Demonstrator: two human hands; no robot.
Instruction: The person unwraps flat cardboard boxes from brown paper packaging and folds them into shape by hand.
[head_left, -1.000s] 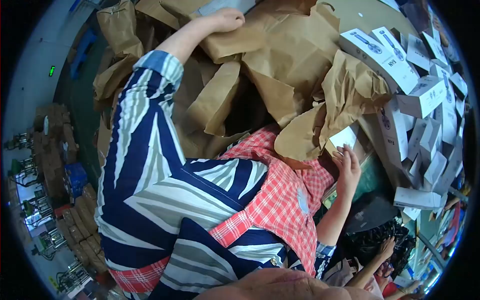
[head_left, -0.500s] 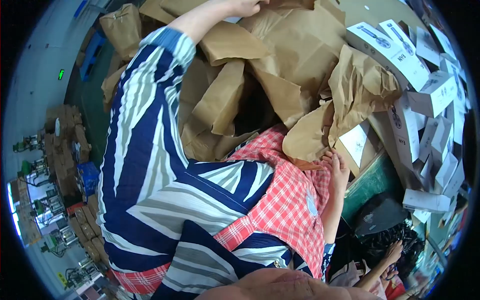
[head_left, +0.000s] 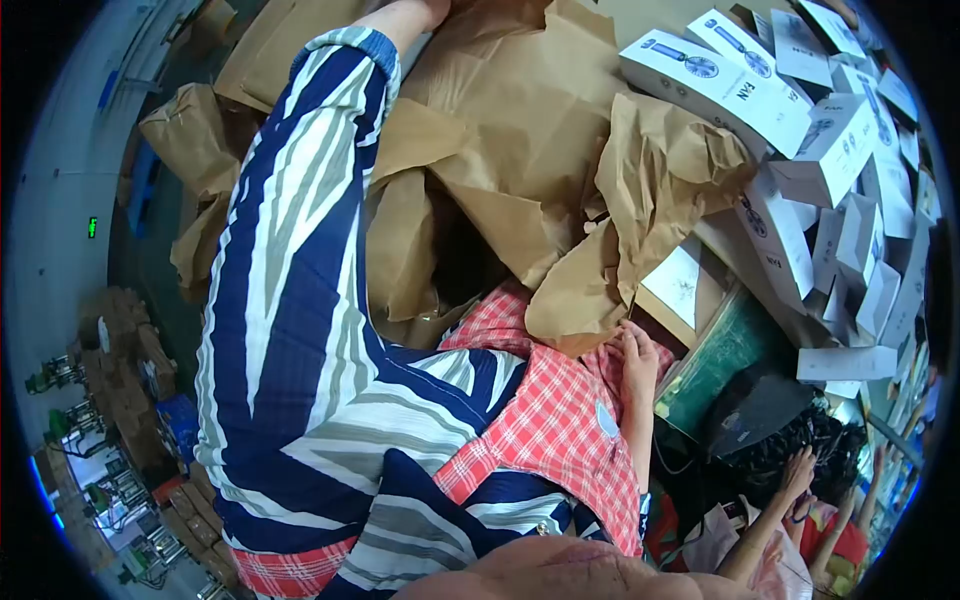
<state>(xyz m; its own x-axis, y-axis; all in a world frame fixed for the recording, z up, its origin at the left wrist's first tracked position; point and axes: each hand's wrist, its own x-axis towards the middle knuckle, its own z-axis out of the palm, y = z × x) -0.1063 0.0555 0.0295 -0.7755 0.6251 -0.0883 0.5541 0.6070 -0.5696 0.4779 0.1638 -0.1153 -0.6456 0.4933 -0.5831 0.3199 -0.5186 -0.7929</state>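
Note:
My left hand (head_left: 432, 12) is at the top edge, mostly cut off, over brown kraft paper; its fingers are out of view. The striped sleeve of that arm stretches up the left side. My right hand (head_left: 636, 352) is at the lower edge of a crumpled sheet of brown paper (head_left: 655, 165), its fingers closed on the paper's edge beside my red checked apron (head_left: 545, 425). Larger brown paper (head_left: 500, 150) spreads between the hands, with folded flaps around a dark opening (head_left: 468, 258).
White fan boxes (head_left: 720, 90) lie heaped at the right. A green surface edge (head_left: 715, 375) and a black bag (head_left: 755, 405) are below them. Another person's hand (head_left: 798, 472) is at lower right. A brown paper bundle (head_left: 190, 140) stands at upper left.
My left hand has moved up and left, partly out of view. The view has shifted, so papers and boxes sit further left. My right hand stays at the crumpled paper's edge.

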